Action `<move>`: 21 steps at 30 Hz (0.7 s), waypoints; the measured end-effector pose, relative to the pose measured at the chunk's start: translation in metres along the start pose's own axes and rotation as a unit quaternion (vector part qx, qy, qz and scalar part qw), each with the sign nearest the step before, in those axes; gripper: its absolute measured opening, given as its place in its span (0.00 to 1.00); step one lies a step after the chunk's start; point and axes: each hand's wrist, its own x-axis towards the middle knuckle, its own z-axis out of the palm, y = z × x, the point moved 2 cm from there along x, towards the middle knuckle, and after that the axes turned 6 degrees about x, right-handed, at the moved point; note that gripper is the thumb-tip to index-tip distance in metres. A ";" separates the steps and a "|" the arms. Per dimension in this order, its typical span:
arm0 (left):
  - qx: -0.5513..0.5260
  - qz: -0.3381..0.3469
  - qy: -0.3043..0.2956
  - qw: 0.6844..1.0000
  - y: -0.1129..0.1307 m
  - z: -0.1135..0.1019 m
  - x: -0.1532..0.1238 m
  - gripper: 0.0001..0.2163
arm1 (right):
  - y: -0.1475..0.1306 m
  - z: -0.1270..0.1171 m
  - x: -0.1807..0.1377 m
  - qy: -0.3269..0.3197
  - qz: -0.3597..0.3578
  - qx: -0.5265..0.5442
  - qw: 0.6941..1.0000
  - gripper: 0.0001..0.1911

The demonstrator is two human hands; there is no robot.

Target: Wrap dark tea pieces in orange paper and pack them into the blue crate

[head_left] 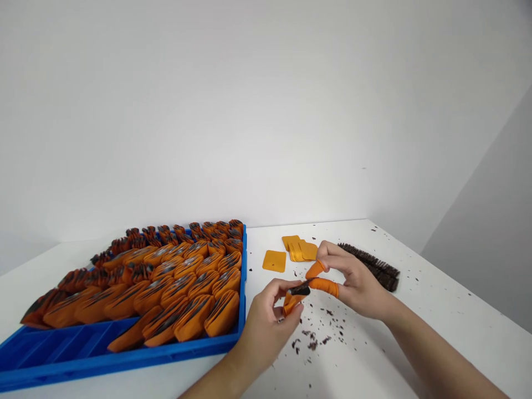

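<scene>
My left hand (pixel 270 316) grips a small folded orange-and-black piece (pixel 293 302) between thumb and fingers, above the white table. On my right hand (pixel 353 280), orange finger cots (pixel 324 286) cover the thumb and index finger. Those two tips close on the dark edge of the same piece; how much of it they pinch is too small to tell. Dark flakes (pixel 312 341) lie scattered below the hands. Behind them are a single yellow-orange square (pixel 274 261) and a fanned group of similar squares (pixel 300 249).
A blue tray (pixel 124 361) at left holds rows of folded orange-and-black pieces (pixel 187 282); bare slots show at its front left. Dark-bristled brush strips (pixel 376 269) lie beyond my right hand. A white wall (pixel 266 111) stands behind the table (pixel 449 327).
</scene>
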 end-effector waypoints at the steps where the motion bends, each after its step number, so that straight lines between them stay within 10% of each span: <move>1: 0.006 -0.003 0.002 1.000 -0.001 0.000 0.000 0.15 | 0.000 0.001 0.000 -0.002 0.001 -0.008 1.000 0.14; 21: 0.081 0.023 0.022 0.996 0.008 -0.003 -0.001 0.08 | 0.012 0.029 -0.007 0.030 -0.051 -0.038 0.998 0.10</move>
